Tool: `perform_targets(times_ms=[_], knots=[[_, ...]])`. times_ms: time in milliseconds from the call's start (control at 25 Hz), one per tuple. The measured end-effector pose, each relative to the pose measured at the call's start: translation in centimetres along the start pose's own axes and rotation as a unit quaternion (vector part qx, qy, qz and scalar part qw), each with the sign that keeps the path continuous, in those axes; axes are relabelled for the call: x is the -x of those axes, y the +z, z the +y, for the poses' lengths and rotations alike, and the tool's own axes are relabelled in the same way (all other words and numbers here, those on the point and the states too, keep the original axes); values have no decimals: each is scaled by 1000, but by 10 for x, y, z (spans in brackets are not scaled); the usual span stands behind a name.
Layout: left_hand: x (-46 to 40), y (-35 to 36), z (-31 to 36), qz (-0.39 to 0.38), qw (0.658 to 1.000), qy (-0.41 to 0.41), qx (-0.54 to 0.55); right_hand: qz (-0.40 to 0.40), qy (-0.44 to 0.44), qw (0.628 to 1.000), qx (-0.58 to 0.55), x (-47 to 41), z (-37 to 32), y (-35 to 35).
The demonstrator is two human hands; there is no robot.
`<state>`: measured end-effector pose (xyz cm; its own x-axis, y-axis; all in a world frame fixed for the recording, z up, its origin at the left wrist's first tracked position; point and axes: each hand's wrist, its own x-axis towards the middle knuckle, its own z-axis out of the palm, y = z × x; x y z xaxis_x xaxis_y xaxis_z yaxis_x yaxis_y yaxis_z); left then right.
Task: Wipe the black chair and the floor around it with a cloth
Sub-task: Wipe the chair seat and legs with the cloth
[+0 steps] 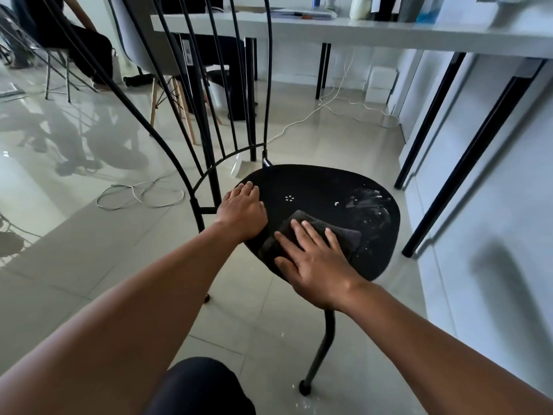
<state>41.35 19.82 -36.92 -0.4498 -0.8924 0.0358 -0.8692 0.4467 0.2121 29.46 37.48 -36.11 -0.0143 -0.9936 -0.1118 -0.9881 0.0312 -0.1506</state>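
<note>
The black chair point(317, 187) stands in the middle of the view, its rounded seat facing me and its thin metal backrest bars rising at the left. White specks and a wet smear lie on the seat's right side. A dark cloth point(344, 233) lies folded on the near part of the seat. My right hand point(314, 262) presses flat on the cloth with fingers spread. My left hand point(244, 212) rests on the seat's left edge, fingers curled over it. Pale glossy floor tiles point(239, 319) surround the chair, with small white specks near the front leg.
A white desk point(374, 31) with black legs runs along the back and right. White cables point(140, 194) loop on the floor at the left. Another chair with wooden legs point(173, 103) and a seated person point(74, 40) are at the far left.
</note>
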Motion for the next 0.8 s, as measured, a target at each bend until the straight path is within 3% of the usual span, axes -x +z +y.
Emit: perform_targets(times_ms=[120,320,600,800], knots=[[-3,-11,24,-19,999,-20,-37,-5,-18,1000,-24,8,12,-3],[-2,9,16,38,999,-7,18,4,-38,999,-16,-14,34,-6],[-9,17,11,30,999,34,16,-6,111,993,24,-120,64,-17],[-8,14,10,22,999,28,10,2,68,998,16,-81,37,-10]])
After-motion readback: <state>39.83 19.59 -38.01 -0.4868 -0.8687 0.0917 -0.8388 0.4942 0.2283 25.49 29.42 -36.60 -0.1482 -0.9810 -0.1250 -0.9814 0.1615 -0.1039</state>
